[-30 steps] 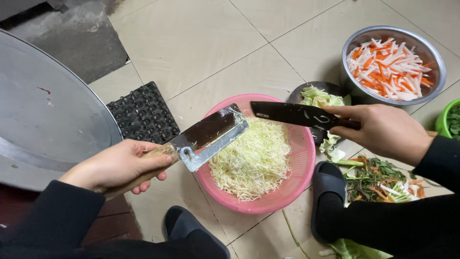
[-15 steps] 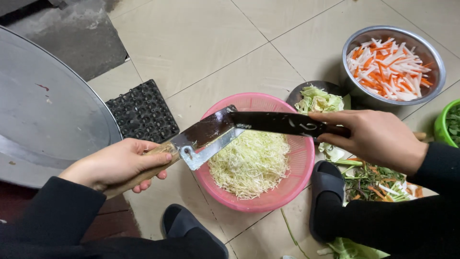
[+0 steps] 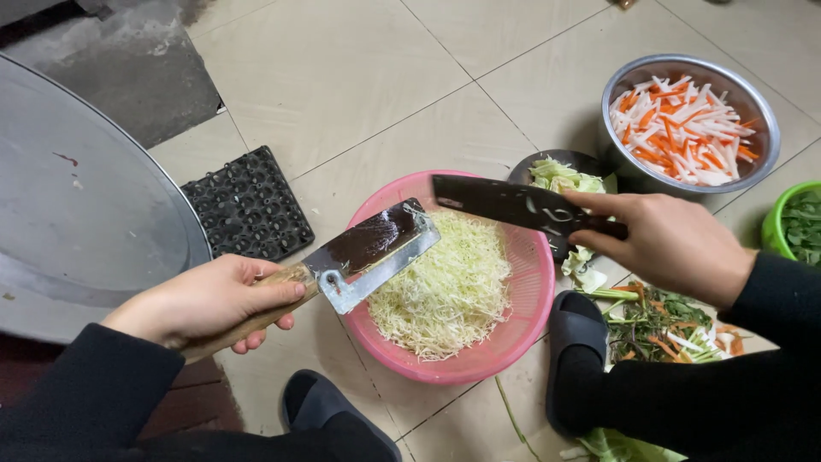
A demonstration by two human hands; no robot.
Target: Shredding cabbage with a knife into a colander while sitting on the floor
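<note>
Cabbage: shredded pale cabbage (image 3: 445, 287) heaped in a pink basket (image 3: 522, 338) on the tiled floor (image 3: 342, 77), the heap filling most of the basket's middle.
Left hand: left hand (image 3: 205, 299), at 9 o'clock of the basket, clenched round the wooden handle of a cleaver (image 3: 368, 252); the blade reaches over the rim, just above the shreds, and looks largely free of them.
Right hand: right hand (image 3: 671, 244), at 3 o'clock, grasping a dark-bladed knife (image 3: 513, 204) by the handle, its tip held over the basket's far rim, apart from the cleaver.
Done, as it appears: cutting of this batch seems finished; fine, even shreds lie gathered in the basket, none visibly clinging to either blade.
Left, as it appears: leafy cabbage pieces (image 3: 564, 178) sit uncut in a dark bowl at 1 o'clock; trimmings (image 3: 658, 321) lie loose on the floor at 4 o'clock.
Other prep: a steel bowl (image 3: 761, 158) of carrot and white vegetable strips (image 3: 684, 128) at 2 o'clock; a green bowl of herbs (image 3: 800, 224) at the right edge.
Surroundings: round metal tabletop (image 3: 77, 205) at 9 o'clock; black rubber mat (image 3: 248, 205) at 10 o'clock; dark slippers (image 3: 575, 321) beside the basket.
</note>
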